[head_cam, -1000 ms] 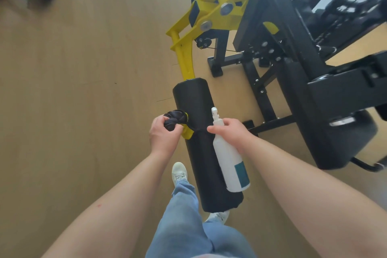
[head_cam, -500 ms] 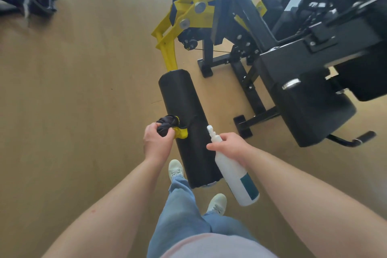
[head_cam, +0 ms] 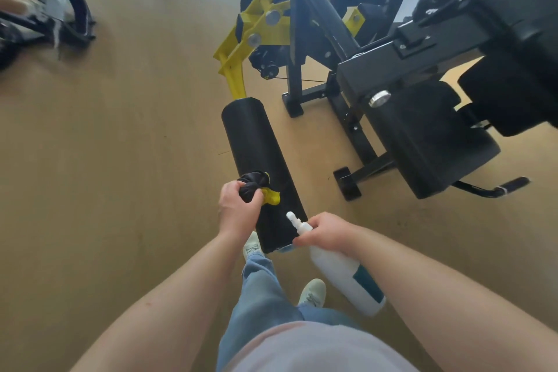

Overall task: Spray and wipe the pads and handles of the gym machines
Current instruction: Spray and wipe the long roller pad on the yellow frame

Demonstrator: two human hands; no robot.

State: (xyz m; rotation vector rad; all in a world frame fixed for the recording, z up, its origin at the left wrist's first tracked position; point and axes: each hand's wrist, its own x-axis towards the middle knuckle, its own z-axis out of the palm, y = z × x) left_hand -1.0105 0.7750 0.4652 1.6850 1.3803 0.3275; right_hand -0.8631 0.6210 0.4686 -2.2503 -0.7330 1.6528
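Bunching softly, the cloth (head_cam: pixel 251 187) is gripped in the left hand (head_cam: pixel 238 211); the seemingly light spray bottle (head_cam: pixel 339 270) is clasped at its neck by the right hand (head_cam: pixel 327 232).

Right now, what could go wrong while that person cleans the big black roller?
1. The spray bottle in the right hand has its nozzle right at the roller pad's edge, so some mist could miss, land on the floor by the shoe and make it slippery.
2. The left hand grips the cloth at the pad's side. The pad hangs from a yellow arm, so a hard push might swing it.
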